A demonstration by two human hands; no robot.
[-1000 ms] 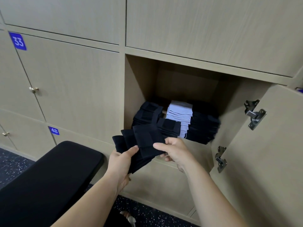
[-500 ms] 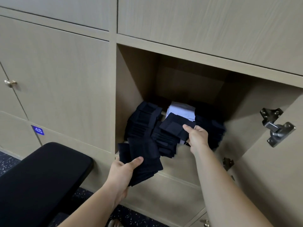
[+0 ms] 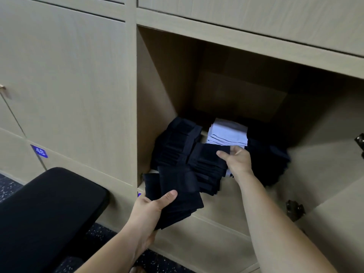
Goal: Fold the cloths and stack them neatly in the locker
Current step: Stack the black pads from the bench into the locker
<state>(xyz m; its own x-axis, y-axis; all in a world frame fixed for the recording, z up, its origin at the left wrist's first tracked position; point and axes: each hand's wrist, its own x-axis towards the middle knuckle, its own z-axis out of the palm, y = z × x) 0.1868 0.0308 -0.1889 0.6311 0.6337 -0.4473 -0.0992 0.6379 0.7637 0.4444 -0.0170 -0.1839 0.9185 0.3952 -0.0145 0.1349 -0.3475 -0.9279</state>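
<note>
The open locker [image 3: 167, 91] holds piles of folded cloths: a dark pile at the left [image 3: 177, 142], a white pile [image 3: 228, 133] at the back middle, a dark pile at the right [image 3: 269, 162]. My right hand [image 3: 236, 162] reaches inside and pinches one dark folded cloth [image 3: 208, 152] lying on top of the front middle pile. My left hand [image 3: 151, 209] stays outside, below the locker's front edge, and grips a bundle of dark folded cloths [image 3: 177, 192] with the thumb on top.
A black padded bench [image 3: 45, 213] stands at the lower left, close to my left arm. The locker's open door [image 3: 338, 223] with its hinges hangs at the right. Closed locker doors fill the left, one marked 48 [image 3: 39, 151].
My right hand took one dark cloth off the bundle, carried it into the locker and lowered it onto the front middle pile. The left hand has stayed put with the bundle.
</note>
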